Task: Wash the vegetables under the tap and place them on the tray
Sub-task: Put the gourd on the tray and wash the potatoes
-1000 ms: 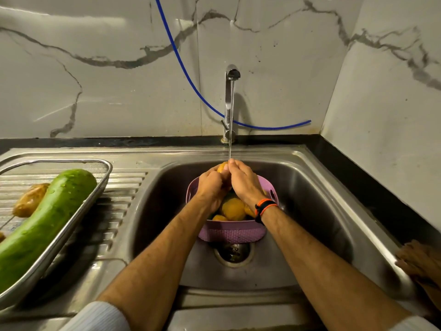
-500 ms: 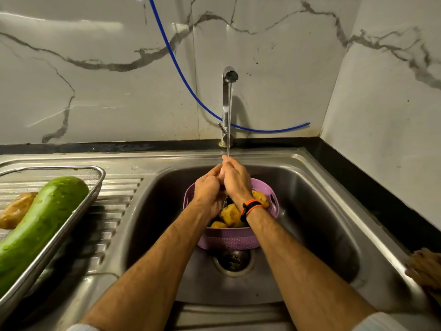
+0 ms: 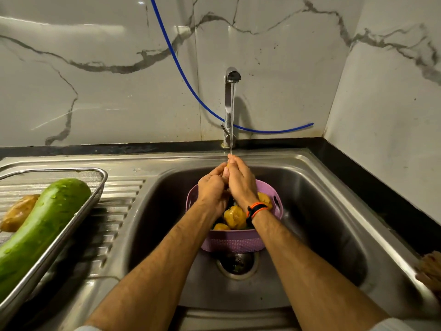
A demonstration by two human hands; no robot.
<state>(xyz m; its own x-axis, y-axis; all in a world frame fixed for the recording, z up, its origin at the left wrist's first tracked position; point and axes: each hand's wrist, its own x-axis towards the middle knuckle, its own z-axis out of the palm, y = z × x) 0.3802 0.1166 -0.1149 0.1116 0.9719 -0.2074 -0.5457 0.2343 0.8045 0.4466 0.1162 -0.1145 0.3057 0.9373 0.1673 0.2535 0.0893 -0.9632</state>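
Note:
Water runs from the steel tap (image 3: 231, 96) onto my two hands, pressed together over the purple basket (image 3: 235, 241) in the sink (image 3: 322, 211). My left hand (image 3: 212, 189) and my right hand (image 3: 241, 181) are both shut around a small yellow-brown vegetable (image 3: 227, 166); only a sliver of it shows between the fingers. Several yellow-brown potatoes (image 3: 235, 217) lie in the basket below my wrists. On the left, the steel mesh tray (image 3: 95, 194) holds a long green gourd (image 3: 43, 225) and one potato (image 3: 18, 212).
A blue hose (image 3: 191, 91) hangs across the marble wall behind the tap. The ribbed drainboard (image 3: 114, 218) lies between tray and sink. The drain (image 3: 237, 263) sits just in front of the basket. Another person's hand (image 3: 430, 273) rests on the sink's right rim.
My hands have stayed under the stream, rubbing the vegetable; the fingers shifted slightly around it. The view has drifted a little, nothing else moved.

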